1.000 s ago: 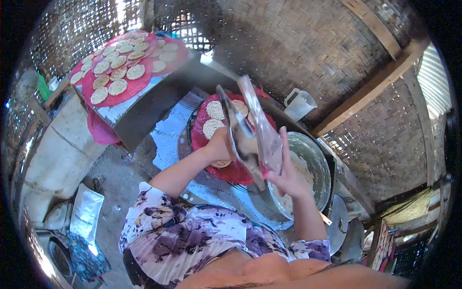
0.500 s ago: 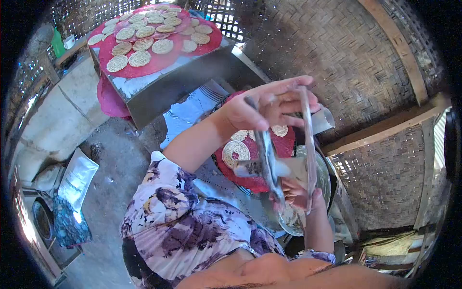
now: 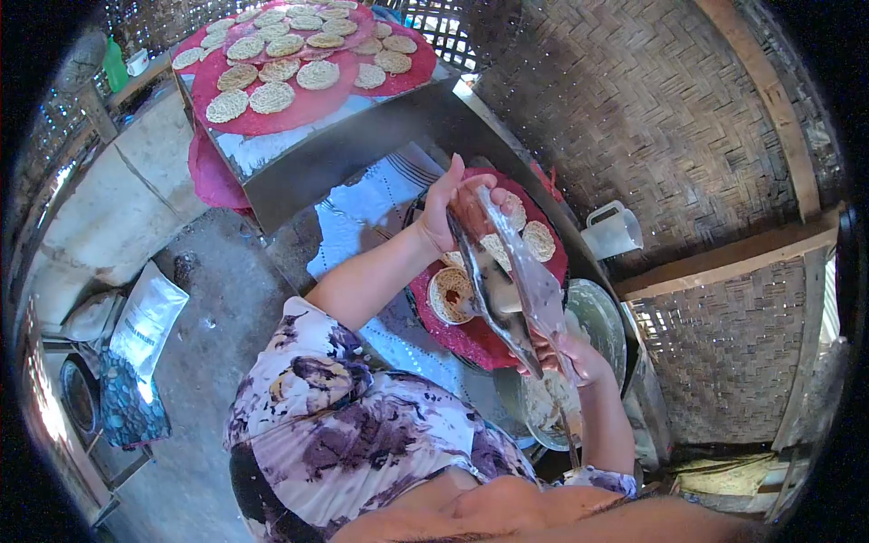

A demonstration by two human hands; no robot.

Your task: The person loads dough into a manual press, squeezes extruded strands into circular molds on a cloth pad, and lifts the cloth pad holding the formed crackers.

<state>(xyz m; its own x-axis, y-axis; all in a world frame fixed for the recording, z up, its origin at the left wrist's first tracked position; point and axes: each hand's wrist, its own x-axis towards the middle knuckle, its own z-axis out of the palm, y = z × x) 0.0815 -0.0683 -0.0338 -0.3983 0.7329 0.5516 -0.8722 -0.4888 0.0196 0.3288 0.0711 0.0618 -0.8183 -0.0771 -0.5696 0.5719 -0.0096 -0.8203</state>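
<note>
Above a pale, lacy, ring-shaped cake on a round red sheet, the left hand clasps the upper end of a dark-and-silver, two-slab press; the right hand seemingly grips its lower end. Uneven squeezing could smear that cake.

Green bottle just beside a white cup, pale pitcher near the woven wall.

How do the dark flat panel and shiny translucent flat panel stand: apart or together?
Apart: a gap shows between the dark panel and translucent panel.
</note>
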